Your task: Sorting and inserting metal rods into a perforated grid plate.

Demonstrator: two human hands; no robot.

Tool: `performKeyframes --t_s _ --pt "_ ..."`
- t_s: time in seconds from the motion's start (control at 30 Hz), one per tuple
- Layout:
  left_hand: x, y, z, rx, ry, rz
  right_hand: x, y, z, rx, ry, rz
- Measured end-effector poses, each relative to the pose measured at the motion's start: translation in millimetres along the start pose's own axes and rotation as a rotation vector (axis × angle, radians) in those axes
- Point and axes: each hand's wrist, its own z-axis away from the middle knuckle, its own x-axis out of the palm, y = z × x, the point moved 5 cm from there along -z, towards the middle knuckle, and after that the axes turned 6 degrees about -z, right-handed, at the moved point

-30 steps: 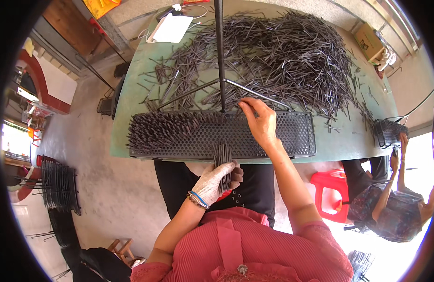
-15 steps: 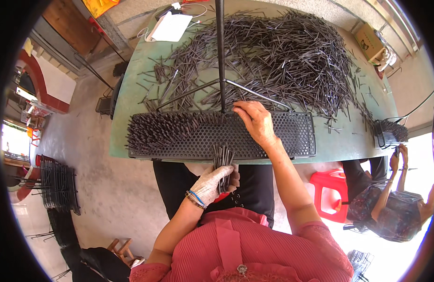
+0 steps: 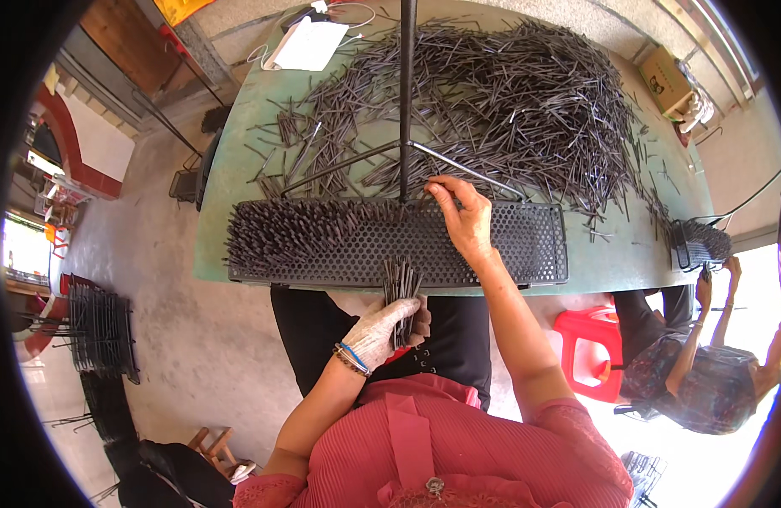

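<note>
A long black perforated broom head [image 3: 517, 245] lies along the table's near edge, with a black pole handle [image 3: 406, 93] and two braces rising from its far side. Short dark strips [image 3: 289, 233] stand upright in its holes on the left part; the right part shows bare holes. My left hand [image 3: 378, 330], in a pale glove, is closed round a bundle of dark strips [image 3: 401, 279] just before the near edge. My bare right hand [image 3: 465, 216] is over the board, right of the handle, thumb and fingers pinched at the far edge; what they hold is too small to make out.
A big heap of loose dark strips [image 3: 560, 110] covers the green table [image 3: 238, 169]. White paper [image 3: 306, 46] lies far left, a cardboard box [image 3: 664, 76] far right. A co-worker [image 3: 704, 372] works at another broom head [image 3: 702, 244] near a red stool [image 3: 589, 356]. Black racks [image 3: 103, 330] stand left.
My right hand has shifted slightly right, and its fingers have drawn into a tighter pinch by the far edge. My left hand stays round the bundle. The co-worker's hands have moved a little.
</note>
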Motion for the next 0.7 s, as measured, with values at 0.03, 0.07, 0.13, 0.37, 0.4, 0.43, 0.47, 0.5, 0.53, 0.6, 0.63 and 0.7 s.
performKeyframes --t_s 0.03,0.07,0.13,0.37,0.4,0.43,0.47,0.5,0.53,0.6,0.63,0.7 --pt "0 0 0 -0.005 0.006 0.011 0 -1 0 0.001 -0.001 0.000" --pt "-1 -1 0 -0.010 0.012 0.021 1 -6 1 -0.071 -0.023 0.074" --pt "0 0 0 -0.001 0.017 -0.022 5 -13 2 -0.219 -0.080 0.174" --pt "0 -1 2 0.047 -0.008 -0.121 13 -18 5 -0.304 -0.156 0.242" --pt "1 -1 2 0.046 -0.008 -0.120 13 -17 5 -0.325 -0.166 0.243" --pt "2 0 3 0.045 -0.008 -0.123 13 -17 6 -0.324 -0.167 0.244" --pt "3 1 3 0.044 -0.008 -0.128 12 -15 6 -0.318 -0.168 0.251" --pt "3 1 4 0.045 -0.008 -0.126 13 -17 6 -0.312 -0.172 0.256" --pt "4 2 4 0.052 -0.026 -0.130 11 -19 5 -0.313 -0.173 0.257" --pt "5 2 4 0.059 -0.044 -0.132 3 -25 4 -0.254 -0.115 0.227" --pt "7 4 4 0.103 -0.070 -0.109 -2 -30 4 -0.257 -0.069 0.223" --pt "9 7 7 0.148 -0.092 -0.082 -10 -30 10 0.074 -0.077 -0.040"
